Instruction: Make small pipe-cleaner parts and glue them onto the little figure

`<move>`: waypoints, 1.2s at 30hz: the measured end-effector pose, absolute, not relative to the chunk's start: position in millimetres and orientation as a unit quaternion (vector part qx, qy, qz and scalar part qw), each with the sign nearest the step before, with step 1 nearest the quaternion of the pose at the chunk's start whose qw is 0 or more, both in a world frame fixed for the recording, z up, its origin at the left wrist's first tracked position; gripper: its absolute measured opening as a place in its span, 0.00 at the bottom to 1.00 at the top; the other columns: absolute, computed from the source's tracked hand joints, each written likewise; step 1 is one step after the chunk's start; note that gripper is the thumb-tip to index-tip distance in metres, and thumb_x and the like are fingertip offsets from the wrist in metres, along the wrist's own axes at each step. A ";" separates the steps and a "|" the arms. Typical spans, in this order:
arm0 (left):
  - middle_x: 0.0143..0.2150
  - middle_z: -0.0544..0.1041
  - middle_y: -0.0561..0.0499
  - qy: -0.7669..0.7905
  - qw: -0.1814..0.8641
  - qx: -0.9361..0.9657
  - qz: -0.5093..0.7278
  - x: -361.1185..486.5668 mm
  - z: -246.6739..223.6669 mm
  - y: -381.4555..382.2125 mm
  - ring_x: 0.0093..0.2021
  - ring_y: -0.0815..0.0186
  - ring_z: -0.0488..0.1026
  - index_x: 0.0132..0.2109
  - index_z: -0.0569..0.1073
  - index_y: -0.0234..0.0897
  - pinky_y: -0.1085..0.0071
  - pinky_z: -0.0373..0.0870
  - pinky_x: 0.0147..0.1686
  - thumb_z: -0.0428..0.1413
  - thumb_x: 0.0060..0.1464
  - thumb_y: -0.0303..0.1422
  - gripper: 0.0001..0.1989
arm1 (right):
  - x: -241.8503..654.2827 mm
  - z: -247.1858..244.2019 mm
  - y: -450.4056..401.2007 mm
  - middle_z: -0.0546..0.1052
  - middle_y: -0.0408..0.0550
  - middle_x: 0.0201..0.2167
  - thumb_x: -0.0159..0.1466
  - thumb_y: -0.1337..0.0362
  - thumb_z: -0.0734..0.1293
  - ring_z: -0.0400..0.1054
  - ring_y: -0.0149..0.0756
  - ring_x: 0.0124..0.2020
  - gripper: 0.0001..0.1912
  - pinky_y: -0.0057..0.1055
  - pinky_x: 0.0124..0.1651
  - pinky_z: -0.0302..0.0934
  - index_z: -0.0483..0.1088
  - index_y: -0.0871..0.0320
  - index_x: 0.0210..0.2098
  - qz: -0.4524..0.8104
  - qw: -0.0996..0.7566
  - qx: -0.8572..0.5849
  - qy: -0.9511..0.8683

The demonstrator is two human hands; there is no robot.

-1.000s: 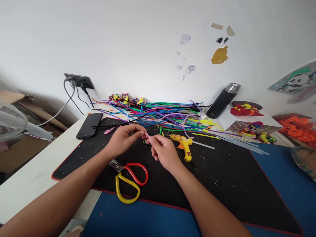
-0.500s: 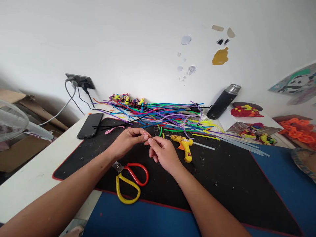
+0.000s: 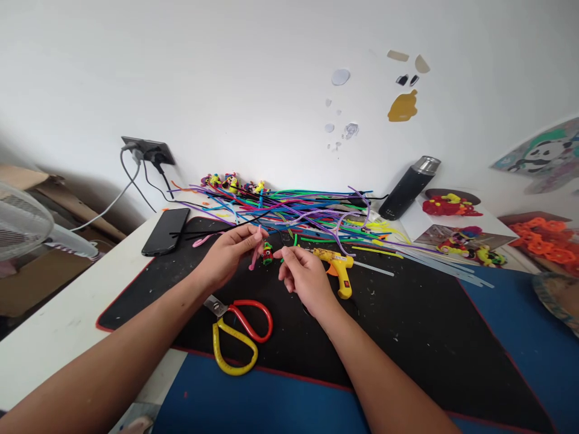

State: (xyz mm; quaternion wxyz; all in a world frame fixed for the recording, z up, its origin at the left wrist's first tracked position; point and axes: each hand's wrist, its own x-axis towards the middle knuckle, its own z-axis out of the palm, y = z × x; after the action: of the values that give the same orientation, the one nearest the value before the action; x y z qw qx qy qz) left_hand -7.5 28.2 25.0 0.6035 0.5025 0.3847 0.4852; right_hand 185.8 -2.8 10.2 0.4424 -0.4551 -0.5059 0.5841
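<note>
A short bent piece of pink pipe cleaner (image 3: 255, 256) hangs from my left hand (image 3: 230, 253), pinched between thumb and forefinger. My right hand (image 3: 302, 271) is a little to the right, fingers loosely curled and slightly apart, with nothing visible in them. In the gap between the hands is a small red and green figure (image 3: 267, 254) with an eye on it; part of it is hidden by my left fingers. Below lie large scissors (image 3: 242, 334) with one red and one yellow handle. Beside my right hand rests a yellow hot glue gun (image 3: 338, 270) with a glue stick in its back.
Many coloured pipe cleaners (image 3: 312, 208) are heaped along the wall, with small finished figures (image 3: 231, 182) behind. A phone (image 3: 165, 231) lies left on the black mat's (image 3: 398, 337) corner. A dark flask (image 3: 409, 188) leans at right, near spare glue sticks (image 3: 452, 266).
My hands have moved apart from their joined pinch. The pink piece now shows hanging from my left fingers, and the red and green figure has come into view between the hands.
</note>
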 end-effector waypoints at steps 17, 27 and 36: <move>0.31 0.74 0.55 0.389 0.579 0.597 0.395 -1.5 19.7 21.2 0.29 0.69 0.70 0.43 0.74 0.37 0.73 0.67 0.31 0.69 0.57 0.42 0.17 | 185.2 8.5 -2.1 0.72 0.38 0.20 0.67 0.46 0.68 0.59 0.26 0.14 0.19 0.26 0.19 0.50 0.72 0.57 0.37 0.579 0.470 -0.444 -0.496; 0.27 0.69 0.59 0.375 0.578 0.647 0.326 -4.5 24.1 20.9 0.25 0.70 0.65 0.50 0.72 0.38 0.74 0.64 0.25 0.67 0.58 0.44 0.20 | 187.1 10.4 -3.0 0.65 0.34 0.14 0.67 0.48 0.68 0.58 0.28 0.14 0.18 0.27 0.20 0.51 0.71 0.56 0.32 0.537 0.484 -0.472 -0.504; 0.32 0.76 0.53 0.440 0.429 0.743 0.267 -11.0 31.6 22.6 0.34 0.64 0.72 0.39 0.77 0.37 0.69 0.67 0.37 0.59 0.64 0.50 0.18 | 185.8 11.7 -3.8 0.64 0.34 0.14 0.68 0.51 0.67 0.57 0.28 0.13 0.16 0.28 0.20 0.47 0.72 0.55 0.32 0.504 0.476 -0.495 -0.523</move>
State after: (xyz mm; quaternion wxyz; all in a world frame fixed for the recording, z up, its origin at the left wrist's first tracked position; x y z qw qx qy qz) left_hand -11.0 22.6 31.6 0.4288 0.7428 0.4397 0.2666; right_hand 185.8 -3.8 11.7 0.4760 -0.4952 -0.5232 0.5045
